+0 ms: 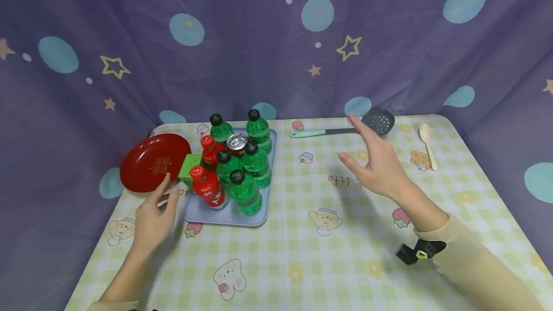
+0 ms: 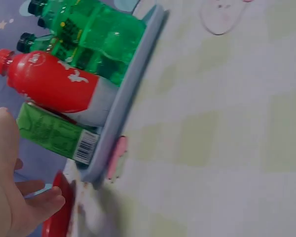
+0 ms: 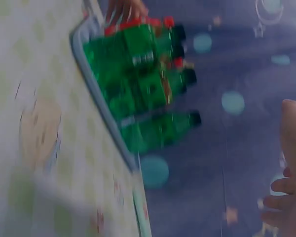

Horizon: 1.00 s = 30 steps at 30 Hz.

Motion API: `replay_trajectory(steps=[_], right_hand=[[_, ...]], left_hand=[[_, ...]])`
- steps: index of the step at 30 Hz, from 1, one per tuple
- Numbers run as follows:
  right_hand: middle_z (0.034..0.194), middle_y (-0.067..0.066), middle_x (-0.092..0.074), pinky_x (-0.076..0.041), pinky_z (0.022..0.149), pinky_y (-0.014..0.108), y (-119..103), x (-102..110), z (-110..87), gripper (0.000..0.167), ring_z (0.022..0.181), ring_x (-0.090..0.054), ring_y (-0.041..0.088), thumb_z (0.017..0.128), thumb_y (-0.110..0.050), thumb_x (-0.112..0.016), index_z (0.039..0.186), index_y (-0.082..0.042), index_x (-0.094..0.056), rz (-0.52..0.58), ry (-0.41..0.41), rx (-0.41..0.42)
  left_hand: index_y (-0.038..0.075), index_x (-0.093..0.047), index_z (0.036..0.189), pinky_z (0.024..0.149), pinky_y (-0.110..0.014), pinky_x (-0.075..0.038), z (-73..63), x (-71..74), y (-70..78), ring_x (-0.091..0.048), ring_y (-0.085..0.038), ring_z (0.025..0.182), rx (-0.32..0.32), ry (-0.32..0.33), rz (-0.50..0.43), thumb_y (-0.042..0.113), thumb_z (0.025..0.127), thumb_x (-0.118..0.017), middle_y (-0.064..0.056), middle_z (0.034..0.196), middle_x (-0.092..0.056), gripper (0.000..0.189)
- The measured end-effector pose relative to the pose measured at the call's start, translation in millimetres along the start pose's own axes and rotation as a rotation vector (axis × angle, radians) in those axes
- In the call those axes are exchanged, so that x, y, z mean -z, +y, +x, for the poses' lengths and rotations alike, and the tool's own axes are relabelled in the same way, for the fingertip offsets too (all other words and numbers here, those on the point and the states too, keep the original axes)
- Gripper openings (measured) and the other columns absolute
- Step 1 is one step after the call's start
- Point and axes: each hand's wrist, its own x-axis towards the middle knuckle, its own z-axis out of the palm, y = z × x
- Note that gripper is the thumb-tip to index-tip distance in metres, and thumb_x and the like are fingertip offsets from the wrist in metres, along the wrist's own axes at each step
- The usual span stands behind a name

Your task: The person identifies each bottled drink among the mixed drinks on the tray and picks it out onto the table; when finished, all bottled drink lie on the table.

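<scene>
A grey-blue tray [image 1: 200, 217] holds several green bottles [image 1: 246, 195] with black caps, two red bottles [image 1: 209, 190], a dark drink can [image 1: 237, 142] and, at its left edge, a small green carton [image 1: 188, 169]. My left hand [image 1: 154, 220] hovers just left of the tray, between the carton and a red plate [image 1: 144, 160]. Its fingers are loosely bent and hold nothing; the left wrist view shows a gap before the carton [image 2: 54, 132]. Over the right half of the table, my right hand [image 1: 380, 169] is in the air, thumb and fingers spread, nothing in it.
Along the back edge lies a skimmer [image 1: 379, 121] with a mint handle, partly behind the right fingers. A pale spoon [image 1: 426, 138] lies at the far right. A checked cloth [image 1: 337, 263] covers the table, and a purple patterned curtain [image 1: 242, 76] hangs behind.
</scene>
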Motion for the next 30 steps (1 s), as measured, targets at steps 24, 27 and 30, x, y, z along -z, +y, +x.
replay_trajectory(steps=[24,27,30], right_hand=[[0.148,0.014,-0.067,-0.056,0.113,0.038,-108.3,-128.7,28.5,0.064,0.135,-0.068,0.027,0.098,-0.03,-0.079,0.15,-0.003,-0.057,0.241,-0.272,0.298],[0.147,0.013,-0.068,-0.057,0.112,0.037,-111.1,-137.9,30.4,0.062,0.132,-0.069,0.025,0.098,-0.032,-0.079,0.15,-0.004,-0.058,0.236,-0.264,0.297],[0.142,0.012,-0.071,-0.06,0.107,0.036,-111.5,-146.1,31.5,0.06,0.126,-0.072,0.024,0.098,-0.032,-0.079,0.149,-0.007,-0.06,0.224,-0.248,0.302]], left_hand=[[-0.001,-0.057,0.151,0.109,-0.066,-0.05,-19.1,-28.5,-19.2,-0.06,-0.052,0.135,-0.047,-0.085,0.172,0.029,0.093,-0.083,-0.024,0.142,-0.066,0.07],[-0.002,-0.056,0.151,0.108,-0.067,-0.05,-18.2,-29.2,-18.3,-0.058,-0.054,0.135,-0.049,-0.103,0.189,0.03,0.093,-0.083,-0.025,0.145,-0.064,0.071],[-0.001,-0.056,0.151,0.108,-0.069,-0.05,-17.1,-29.5,-18.0,-0.058,-0.055,0.135,-0.051,-0.118,0.202,0.03,0.093,-0.083,-0.026,0.146,-0.063,0.072]])
